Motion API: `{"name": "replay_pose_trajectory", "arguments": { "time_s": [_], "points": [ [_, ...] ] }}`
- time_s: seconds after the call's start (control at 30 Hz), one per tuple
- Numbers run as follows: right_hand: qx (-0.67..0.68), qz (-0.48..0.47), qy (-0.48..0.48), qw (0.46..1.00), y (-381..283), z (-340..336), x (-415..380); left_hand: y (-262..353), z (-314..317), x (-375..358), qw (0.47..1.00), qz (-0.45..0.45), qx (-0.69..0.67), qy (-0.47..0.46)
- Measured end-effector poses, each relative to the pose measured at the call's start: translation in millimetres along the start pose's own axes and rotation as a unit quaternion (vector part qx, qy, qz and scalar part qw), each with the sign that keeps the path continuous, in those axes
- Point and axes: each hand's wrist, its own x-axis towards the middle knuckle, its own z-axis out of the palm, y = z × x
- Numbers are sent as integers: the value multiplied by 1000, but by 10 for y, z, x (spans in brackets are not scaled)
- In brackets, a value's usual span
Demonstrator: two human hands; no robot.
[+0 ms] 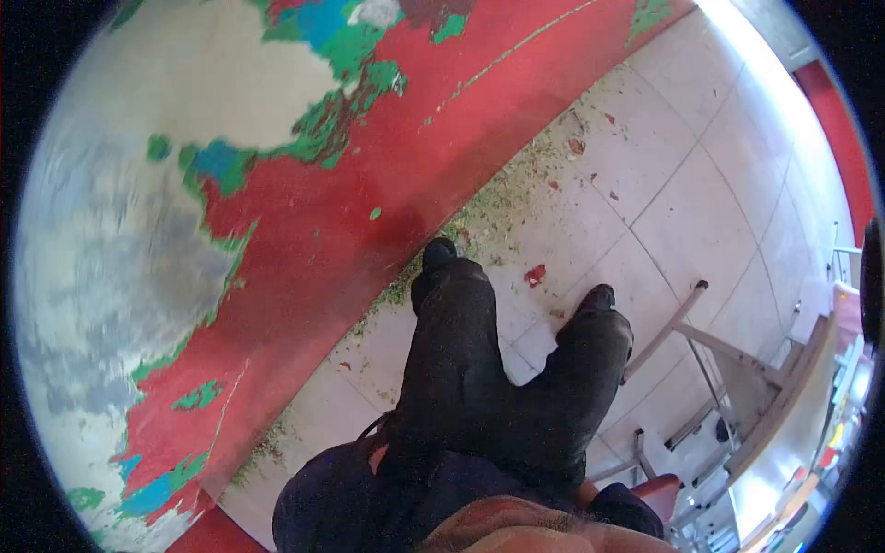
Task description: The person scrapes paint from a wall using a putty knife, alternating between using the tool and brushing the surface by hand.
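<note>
My left hand is not in view; a dark sleeve (318,498) shows at the lower left. Beside my right hip a small patch of my right hand or wrist (586,494) shows next to a dark sleeve (629,510). Its fingers are hidden, so what it holds, if anything, cannot be seen. On my left stands a wall with red paint (304,212). Much of it is stripped to a pale grey surface (120,276), with green and blue paint (217,161) along the ragged edges.
Green and red paint flakes (498,217) litter the white tiled floor (682,212) along the wall's foot. A larger red flake (535,275) lies between my dark shoes. Tables with metal legs (668,336) stand at the right, one tabletop (770,484) carrying blurred items.
</note>
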Motion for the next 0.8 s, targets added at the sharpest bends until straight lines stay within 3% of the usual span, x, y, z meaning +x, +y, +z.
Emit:
{"name": "replay_pose_trajectory", "arguments": {
  "time_s": [0.27,0.43,0.5,0.57,0.63,0.67,0.7,0.73,0.77,0.8],
  "points": [
    [-37,-15,0,999,-337,-419,42,64,-219,30,998,51,24,-4],
    [-59,-104,80,990,-465,-446,705,-305,-457,537,971,189,132,64],
    [-187,-221,147,946,-261,-515,1053,-424,-778,646,968,134,203,66],
    [-371,-296,196,858,47,-775,1339,67,-1497,269,966,16,253,55],
    [-424,-244,26,872,308,-1241,1221,558,-2070,-272,955,33,225,188],
    [-283,-97,142,944,91,-1448,1135,781,-2387,-472,941,66,221,248],
    [-116,-91,260,954,440,-1537,1525,939,-2637,-645,921,141,229,283],
    [-274,-71,256,924,-109,-1901,1070,1209,-2851,-898,915,178,176,316],
    [-193,-118,527,819,-269,-1954,1067,1519,-3004,-1145,907,213,121,344],
    [-169,-178,529,812,-512,-2219,1002,1764,-3121,-1354,888,241,132,370]
  ]
}}
